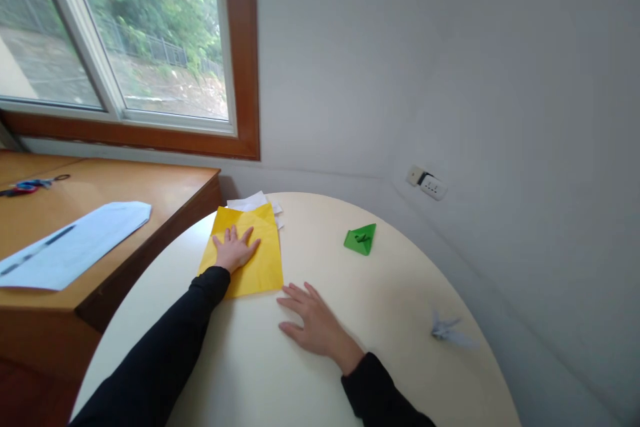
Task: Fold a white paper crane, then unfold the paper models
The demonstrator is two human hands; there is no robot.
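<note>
My left hand (234,248) lies flat, fingers spread, on a yellow sheet of paper (259,260) on a round cream table (380,307). My right hand (313,322) rests palm down on the bare tabletop just right of the sheet's near corner, fingertips close to its edge. Neither hand grips anything. Both arms wear black sleeves. White paper sheets (253,202) stick out from under the yellow sheet's far edge.
A folded green paper shape (361,239) sits mid-table; a small grey folded paper figure (447,329) lies at the right. A wooden desk (125,180) on the left carries a white envelope (70,247) and scissors (33,184). Wall socket (427,183) behind.
</note>
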